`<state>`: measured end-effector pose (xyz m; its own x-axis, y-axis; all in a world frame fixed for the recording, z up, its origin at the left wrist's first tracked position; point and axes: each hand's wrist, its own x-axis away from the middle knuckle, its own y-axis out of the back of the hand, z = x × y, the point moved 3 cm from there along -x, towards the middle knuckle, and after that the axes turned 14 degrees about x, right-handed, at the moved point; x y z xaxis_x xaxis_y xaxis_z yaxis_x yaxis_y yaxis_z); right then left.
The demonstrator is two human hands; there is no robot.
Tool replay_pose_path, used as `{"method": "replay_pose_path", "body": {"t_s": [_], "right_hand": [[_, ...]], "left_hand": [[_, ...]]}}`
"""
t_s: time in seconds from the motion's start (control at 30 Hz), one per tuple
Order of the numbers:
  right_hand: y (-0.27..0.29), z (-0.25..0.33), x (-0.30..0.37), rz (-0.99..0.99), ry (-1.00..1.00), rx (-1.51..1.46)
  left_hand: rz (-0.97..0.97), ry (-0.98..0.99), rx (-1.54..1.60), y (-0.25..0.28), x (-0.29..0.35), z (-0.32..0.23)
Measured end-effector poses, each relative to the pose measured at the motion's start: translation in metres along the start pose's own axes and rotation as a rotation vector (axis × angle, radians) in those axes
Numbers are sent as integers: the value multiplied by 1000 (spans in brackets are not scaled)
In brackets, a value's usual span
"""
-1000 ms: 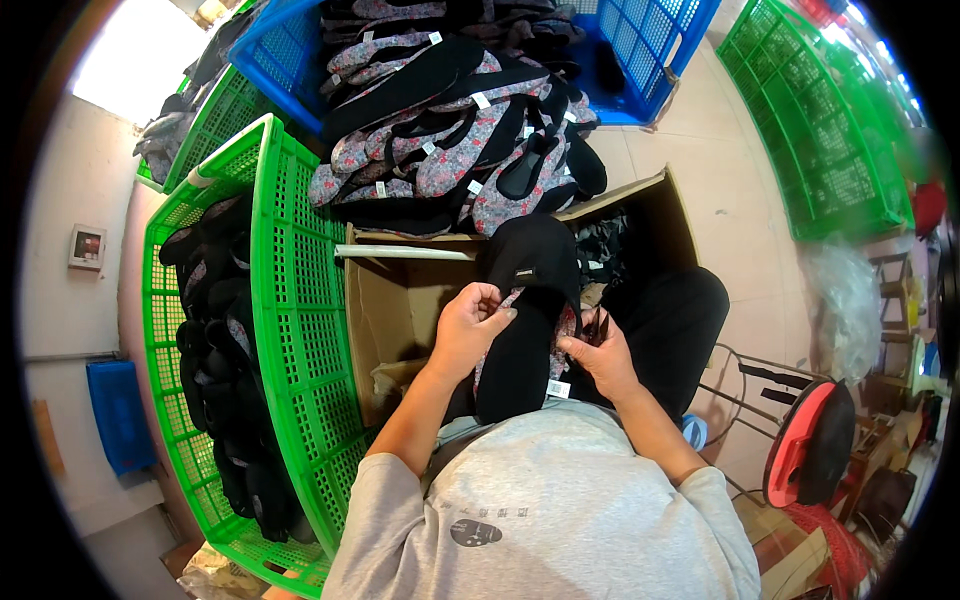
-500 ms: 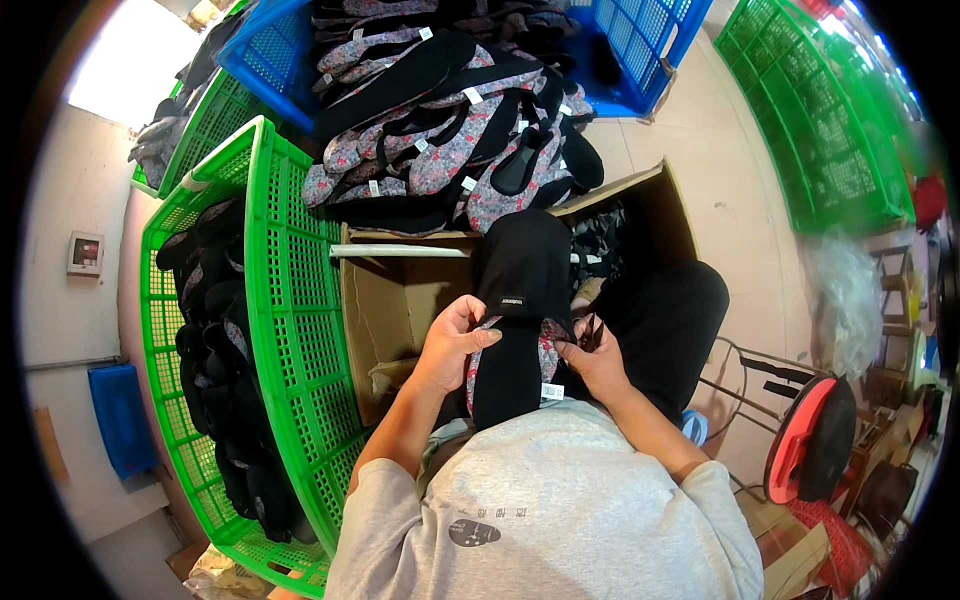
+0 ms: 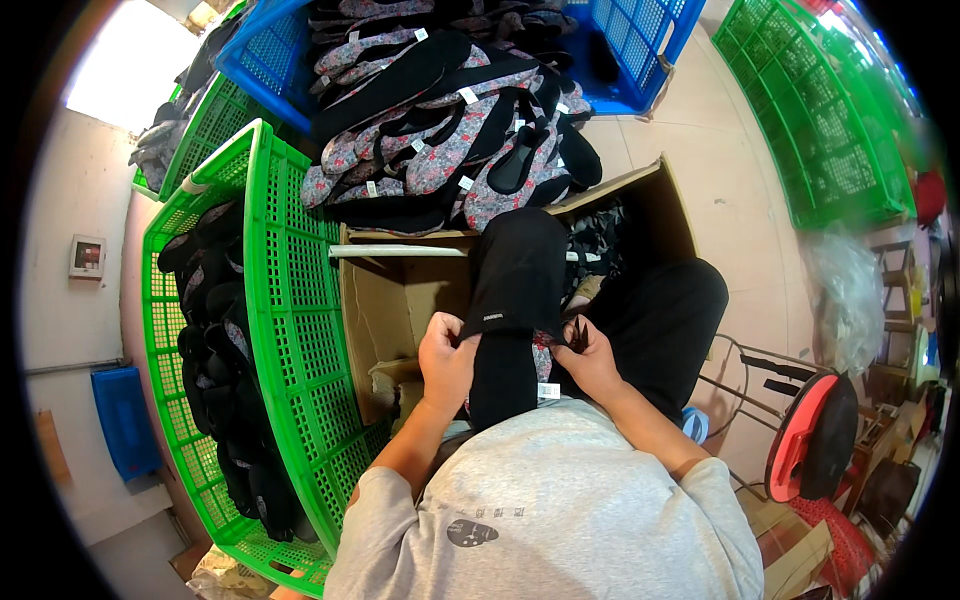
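Note:
A slipper (image 3: pixel 503 378) with a black sole face and grey-pink floral fabric lies along my left thigh. A white tag (image 3: pixel 548 391) sticks out from its side, and a small dark label crosses it farther up. My left hand (image 3: pixel 446 362), fingers curled, grips its left edge. My right hand (image 3: pixel 592 358) pinches the opposite edge, and small dark thread snips (image 3: pixel 579 333) stick up between its fingers. Some of the slipper is hidden under my hands. Just beyond my knees a heap of similar slippers (image 3: pixel 440 150) lies in front of a blue crate.
An open cardboard box (image 3: pixel 405 300) stands under and beyond my legs, with a white bar (image 3: pixel 400 251) across it. A green crate (image 3: pixel 300 330) of black slippers stands close on my left. The blue crate (image 3: pixel 640 50) is ahead; another green crate (image 3: pixel 810 110) stands far right.
Both hands have shifted slightly on the slipper's edges. The left hand has turned so its back shows more, and the label band has tilted. Less floral fabric shows on the left.

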<state>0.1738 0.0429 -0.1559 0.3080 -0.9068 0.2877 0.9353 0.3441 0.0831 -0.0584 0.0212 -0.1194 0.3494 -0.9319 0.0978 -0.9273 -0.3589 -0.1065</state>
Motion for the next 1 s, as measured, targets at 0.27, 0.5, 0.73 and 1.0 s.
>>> {"method": "replay_pose_path", "body": {"t_s": [0.27,0.5,0.73,1.0], "right_hand": [[-2,1,-3,-18,18,-153],[15,25,-2,1,82,-366],[12,62,-5,142,150,27],[-3,77,-15,-68,438,56]], "left_hand": [[105,423,747,6,13,-3],[-470,123,848,2,-32,-36],[-540,19,799,-17,-50,-48],[-331,14,747,-54,-38,-57]]}}
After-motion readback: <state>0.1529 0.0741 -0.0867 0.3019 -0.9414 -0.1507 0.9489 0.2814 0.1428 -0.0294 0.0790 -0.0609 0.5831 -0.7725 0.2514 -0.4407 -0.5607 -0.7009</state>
